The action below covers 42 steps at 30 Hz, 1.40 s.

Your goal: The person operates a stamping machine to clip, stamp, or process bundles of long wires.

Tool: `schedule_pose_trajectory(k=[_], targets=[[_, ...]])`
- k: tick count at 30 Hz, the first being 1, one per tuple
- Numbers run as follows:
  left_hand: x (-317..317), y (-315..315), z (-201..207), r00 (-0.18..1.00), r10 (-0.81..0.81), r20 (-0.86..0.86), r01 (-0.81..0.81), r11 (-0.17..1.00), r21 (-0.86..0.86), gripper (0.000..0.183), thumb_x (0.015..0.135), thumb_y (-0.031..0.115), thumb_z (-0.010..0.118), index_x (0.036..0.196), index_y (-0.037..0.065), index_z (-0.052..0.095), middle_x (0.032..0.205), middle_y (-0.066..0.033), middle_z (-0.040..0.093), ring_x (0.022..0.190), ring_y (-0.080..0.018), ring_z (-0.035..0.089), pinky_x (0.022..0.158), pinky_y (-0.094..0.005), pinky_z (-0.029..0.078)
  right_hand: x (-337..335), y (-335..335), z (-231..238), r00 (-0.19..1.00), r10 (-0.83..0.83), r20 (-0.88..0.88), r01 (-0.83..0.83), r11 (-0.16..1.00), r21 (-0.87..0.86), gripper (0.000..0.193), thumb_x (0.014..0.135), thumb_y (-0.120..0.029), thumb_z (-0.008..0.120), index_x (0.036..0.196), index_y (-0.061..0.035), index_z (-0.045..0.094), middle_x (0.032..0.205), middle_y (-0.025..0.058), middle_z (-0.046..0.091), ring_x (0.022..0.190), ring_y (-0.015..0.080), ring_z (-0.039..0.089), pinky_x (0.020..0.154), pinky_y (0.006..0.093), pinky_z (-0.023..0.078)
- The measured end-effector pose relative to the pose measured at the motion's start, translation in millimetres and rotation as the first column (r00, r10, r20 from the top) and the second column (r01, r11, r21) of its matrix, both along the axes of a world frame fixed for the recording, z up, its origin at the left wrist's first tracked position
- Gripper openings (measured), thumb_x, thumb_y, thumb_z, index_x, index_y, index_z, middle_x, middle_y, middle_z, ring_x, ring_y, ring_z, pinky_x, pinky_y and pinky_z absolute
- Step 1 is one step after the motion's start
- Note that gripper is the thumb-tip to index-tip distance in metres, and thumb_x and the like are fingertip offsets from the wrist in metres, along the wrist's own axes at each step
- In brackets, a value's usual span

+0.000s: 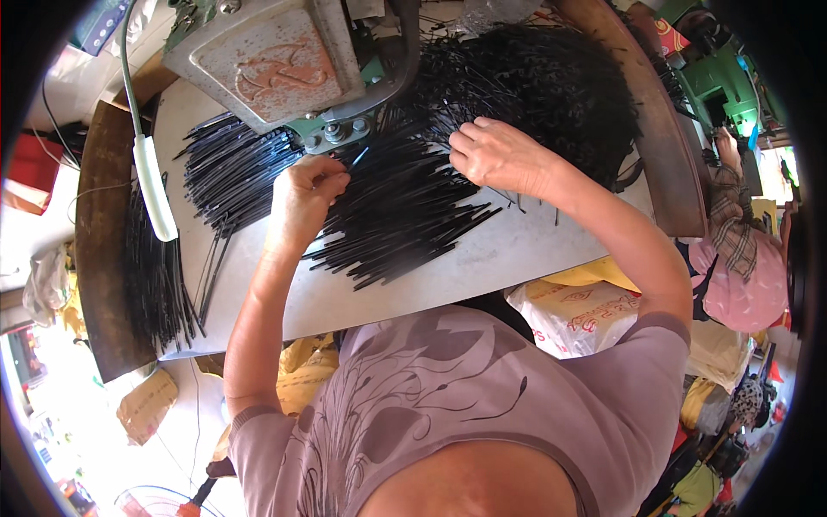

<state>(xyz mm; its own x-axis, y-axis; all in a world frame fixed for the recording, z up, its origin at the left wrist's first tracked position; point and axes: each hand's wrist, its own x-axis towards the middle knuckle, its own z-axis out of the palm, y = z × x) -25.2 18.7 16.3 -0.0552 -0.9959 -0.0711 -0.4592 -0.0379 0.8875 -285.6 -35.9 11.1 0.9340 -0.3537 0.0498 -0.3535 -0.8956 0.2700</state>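
My left hand (308, 191) is closed in a pinch just below the metal foot of a machine (335, 131). What its fingertips hold, if anything, is hidden. Beside them a small pale-blue sliver (360, 156) stands out against the black. My right hand (502, 158) has its fingers curled together at the near edge of a tangled heap of thin black strips (551, 86); I cannot make out what is in them. Between my hands lies a layer of straighter black strips (396, 215), roughly side by side. Another bundle of black strips (237, 168) lies left of the machine.
The pale worktable (551, 237) has raised brown rims (108, 250) at its sides. More strips (159, 267) lie along the left rim. A white tube lamp (155, 189) hangs at the left. Bags (577, 314) sit under the near edge. Another person (745, 280) is at the far right.
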Motion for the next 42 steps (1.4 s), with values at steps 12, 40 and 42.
schedule_pose_trajectory(k=[12,40,42], targets=[[2,1,-1,0.984,-0.006,0.180,0.041,0.980,-0.192,0.009,0.069,0.006,0.060,0.076,0.000,0.059,0.071,-0.0101,0.054,0.066,-0.0191,0.053,0.059,-0.0258,0.040,10,0,10,0.896,-0.260,0.361,0.159,0.945,0.286,0.012,0.071,-0.003,0.053,0.082,-0.0018,0.048,0.081,0.0089,0.052,0.071,0.0250,0.056,0.062,0.0332,0.048],[8,-10,-6,0.973,0.209,-0.103,-0.221,0.966,-0.133,0.019,0.075,-0.001,0.053,0.093,-0.001,0.057,0.072,-0.0059,0.062,0.052,-0.0060,0.046,0.050,-0.0195,0.039,102,-3,3,0.414,-0.870,0.268,-0.467,0.050,0.883,0.023,0.073,-0.018,0.061,0.081,0.0034,0.057,0.057,-0.0013,0.047,0.048,0.0029,0.039,0.041,0.0166,0.029],[7,-10,-6,0.968,0.212,-0.133,-0.229,0.965,-0.131,0.019,0.075,-0.001,0.052,0.093,-0.001,0.057,0.072,-0.0058,0.062,0.052,-0.0058,0.046,0.050,-0.0194,0.039,103,-4,3,0.414,-0.862,0.294,-0.443,0.091,0.892,0.022,0.073,-0.018,0.061,0.082,0.0025,0.058,0.057,-0.0020,0.046,0.048,0.0031,0.038,0.041,0.0167,0.028]])
